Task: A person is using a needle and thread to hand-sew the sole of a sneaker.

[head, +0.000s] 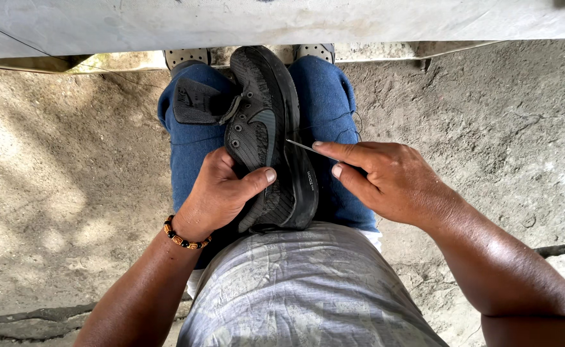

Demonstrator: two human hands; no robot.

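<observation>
A black sports shoe [266, 122] lies on its side between my knees, its tongue folded out to the left and its sole edge facing right. My left hand [221, 189] grips the shoe's heel end, thumb pressed across the upper. My right hand [382, 177] pinches a thin metal needle tool [303, 147] whose tip touches the seam where upper meets sole. Dark thread [346, 125] trails over my right knee. A beaded bracelet [182, 238] circles my left wrist.
I sit in blue jeans [324, 90] and a grey shirt [301, 289] over a rough concrete floor [488, 128]. A pale concrete slab [282, 22] crosses the top of the view, with my sandalled feet just under its edge.
</observation>
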